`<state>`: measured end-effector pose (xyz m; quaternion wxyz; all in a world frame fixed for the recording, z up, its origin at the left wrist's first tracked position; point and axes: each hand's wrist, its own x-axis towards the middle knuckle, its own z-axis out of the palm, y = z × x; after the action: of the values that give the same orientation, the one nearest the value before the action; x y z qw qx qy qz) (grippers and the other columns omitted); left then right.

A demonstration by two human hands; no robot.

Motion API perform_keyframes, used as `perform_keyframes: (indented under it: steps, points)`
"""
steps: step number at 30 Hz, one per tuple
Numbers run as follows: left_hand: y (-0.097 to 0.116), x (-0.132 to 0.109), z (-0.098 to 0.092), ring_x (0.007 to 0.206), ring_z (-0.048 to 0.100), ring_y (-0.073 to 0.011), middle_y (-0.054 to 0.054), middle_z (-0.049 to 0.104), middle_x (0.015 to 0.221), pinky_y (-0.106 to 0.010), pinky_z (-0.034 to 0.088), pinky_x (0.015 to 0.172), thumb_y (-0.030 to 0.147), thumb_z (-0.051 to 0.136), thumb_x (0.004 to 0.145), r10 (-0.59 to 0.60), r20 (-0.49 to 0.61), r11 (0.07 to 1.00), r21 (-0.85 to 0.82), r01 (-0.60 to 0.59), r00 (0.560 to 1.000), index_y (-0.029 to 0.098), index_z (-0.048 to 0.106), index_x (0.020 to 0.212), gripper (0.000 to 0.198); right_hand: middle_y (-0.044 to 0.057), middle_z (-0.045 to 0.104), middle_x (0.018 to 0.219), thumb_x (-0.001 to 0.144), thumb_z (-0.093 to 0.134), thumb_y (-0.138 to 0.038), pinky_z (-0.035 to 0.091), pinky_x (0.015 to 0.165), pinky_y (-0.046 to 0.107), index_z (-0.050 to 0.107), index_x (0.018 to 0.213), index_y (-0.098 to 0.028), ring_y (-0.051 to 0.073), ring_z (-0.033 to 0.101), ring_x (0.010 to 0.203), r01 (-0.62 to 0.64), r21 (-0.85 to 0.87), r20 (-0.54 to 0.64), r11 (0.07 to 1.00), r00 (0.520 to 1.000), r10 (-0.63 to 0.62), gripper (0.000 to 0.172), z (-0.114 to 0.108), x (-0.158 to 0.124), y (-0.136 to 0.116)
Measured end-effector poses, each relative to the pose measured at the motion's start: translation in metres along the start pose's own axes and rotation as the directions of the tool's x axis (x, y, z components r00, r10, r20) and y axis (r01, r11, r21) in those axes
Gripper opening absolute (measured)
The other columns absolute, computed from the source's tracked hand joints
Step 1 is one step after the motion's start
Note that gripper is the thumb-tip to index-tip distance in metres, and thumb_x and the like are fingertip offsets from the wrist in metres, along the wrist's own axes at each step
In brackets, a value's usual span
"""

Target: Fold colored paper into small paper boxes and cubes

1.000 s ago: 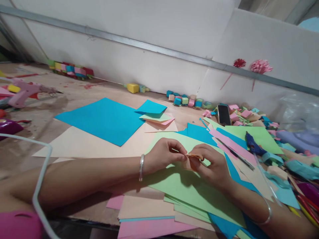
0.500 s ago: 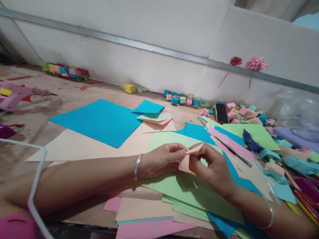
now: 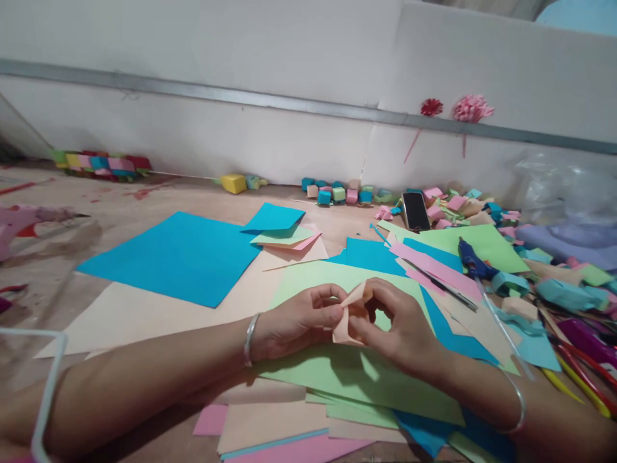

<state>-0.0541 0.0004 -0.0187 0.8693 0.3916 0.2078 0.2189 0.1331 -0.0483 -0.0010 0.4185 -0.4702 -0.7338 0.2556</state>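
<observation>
Between my hands is a small folded piece of peach paper (image 3: 343, 329), held above a light green sheet (image 3: 308, 366). My left hand (image 3: 299, 321) pinches its left edge between thumb and fingers. My right hand (image 3: 400, 321) grips it from the other side, with the thumb and some fingertips inside the fold. The paper stands partly opened into a box-like shape; its far side is hidden by my fingers. More coloured sheets lie under and around my hands, among them a large blue sheet (image 3: 173, 257) at the left.
A blue glue gun (image 3: 475, 260), a pen (image 3: 443, 286) and a phone (image 3: 415, 211) lie to the right, near piled paper cubes (image 3: 562, 296). Scissors (image 3: 585, 373) sit at the right edge. A pink glue gun (image 3: 29, 225) is at far left. Paper flowers (image 3: 472, 109) hang on the wall rail.
The camera view has tilted and shifted, moving the scene slightly left. My right fingers have pushed further into the peach paper, and its fold stands wider.
</observation>
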Motion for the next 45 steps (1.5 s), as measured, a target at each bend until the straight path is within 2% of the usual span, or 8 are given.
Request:
perform_keyframes:
  steps: [3, 7, 18, 22, 25, 33, 41, 45]
  points:
    - [0.006, 0.0, -0.003, 0.097, 0.062, -0.0193, -0.006, 0.062, 0.102, -0.035, 0.047, 0.088, 0.03, 0.075, 0.076, 0.039, 0.013, 0.999, -0.032, -0.039, 0.999, 0.018, 0.057, 0.104, 0.035, 0.003, 0.062, 0.093, 0.08, 0.06, -0.019, 0.05, 0.069, 0.029, 0.057, 0.106, -0.022, 0.015, 0.057, 0.075, 0.003, 0.149, 0.001, 0.989, 1.0, -0.003, 0.027, -0.005, 0.0, -0.003]
    - [0.012, 0.001, -0.011, 0.092, 0.065, -0.0205, -0.01, 0.065, 0.105, -0.031, 0.05, 0.078, 0.034, 0.077, 0.074, 0.032, 0.063, 0.997, -0.072, -0.027, 0.998, 0.017, 0.057, 0.11, 0.044, 0.006, 0.061, 0.105, 0.09, 0.048, -0.021, 0.052, 0.073, 0.031, 0.056, 0.111, -0.024, 0.016, 0.061, 0.084, 0.048, 0.287, -0.019, 0.957, 0.999, -0.045, 0.022, -0.011, 0.003, -0.004]
    - [0.021, 0.001, -0.018, 0.087, 0.068, -0.0239, -0.006, 0.065, 0.101, -0.042, 0.055, 0.073, 0.023, 0.071, 0.078, -0.072, 0.098, 0.971, -0.219, 0.092, 0.993, 0.022, 0.054, 0.087, 0.019, 0.008, 0.059, 0.096, 0.088, 0.045, -0.007, 0.05, 0.077, 0.032, 0.058, 0.101, -0.021, 0.018, 0.056, 0.09, 0.305, 0.09, -0.029, 0.948, 0.952, -0.303, 0.023, -0.015, 0.014, 0.005]
    - [0.016, 0.005, -0.024, 0.095, 0.067, -0.0249, -0.008, 0.065, 0.106, -0.039, 0.054, 0.078, 0.021, 0.069, 0.081, -0.029, 0.027, 0.983, -0.182, 0.034, 0.999, 0.02, 0.057, 0.094, 0.018, 0.008, 0.058, 0.092, 0.086, 0.055, -0.015, 0.048, 0.072, 0.031, 0.056, 0.101, -0.019, 0.018, 0.054, 0.086, 0.264, 0.096, -0.046, 0.96, 0.964, -0.261, 0.015, -0.015, 0.013, 0.005]
    - [0.014, 0.007, -0.025, 0.103, 0.065, -0.0273, -0.011, 0.065, 0.111, -0.037, 0.051, 0.083, 0.023, 0.07, 0.081, -0.005, -0.01, 0.991, -0.133, 0.004, 1.0, 0.017, 0.059, 0.095, 0.019, 0.005, 0.056, 0.088, 0.078, 0.066, -0.02, 0.044, 0.065, 0.03, 0.053, 0.101, -0.017, 0.017, 0.05, 0.077, 0.158, 0.057, -0.049, 0.986, 0.987, -0.155, 0.027, -0.013, 0.013, 0.002]
    - [0.008, 0.008, -0.022, 0.09, 0.065, -0.018, -0.008, 0.066, 0.105, -0.027, 0.051, 0.075, 0.021, 0.069, 0.082, -0.013, -0.022, 1.0, -0.01, 0.013, 1.0, 0.016, 0.064, 0.094, 0.014, 0.002, 0.055, 0.077, 0.074, 0.052, 0.0, 0.037, 0.058, 0.024, 0.061, 0.087, -0.016, 0.013, 0.049, 0.069, 0.029, 0.004, 0.032, 1.0, 0.999, -0.029, 0.022, -0.007, 0.014, 0.004]
    - [0.011, 0.007, -0.02, 0.097, 0.063, -0.0203, -0.008, 0.061, 0.116, -0.029, 0.051, 0.082, 0.023, 0.072, 0.079, 0.037, -0.054, 0.999, 0.018, -0.036, 0.998, 0.017, 0.069, 0.09, 0.013, 0.005, 0.058, 0.078, 0.088, 0.05, -0.011, 0.042, 0.061, 0.025, 0.067, 0.09, -0.015, 0.014, 0.054, 0.071, 0.16, -0.069, -0.072, 0.985, 0.984, -0.164, 0.018, -0.004, 0.01, 0.008]
    - [0.016, 0.005, -0.019, 0.081, 0.066, -0.0165, -0.006, 0.062, 0.113, -0.028, 0.054, 0.071, 0.022, 0.074, 0.077, 0.067, -0.001, 0.997, 0.038, -0.067, 0.998, 0.02, 0.072, 0.083, 0.007, 0.008, 0.062, 0.082, 0.091, 0.05, -0.017, 0.044, 0.064, 0.028, 0.065, 0.097, -0.013, 0.016, 0.054, 0.074, 0.307, -0.089, -0.029, 0.947, 0.95, -0.311, 0.016, -0.007, 0.01, 0.006]
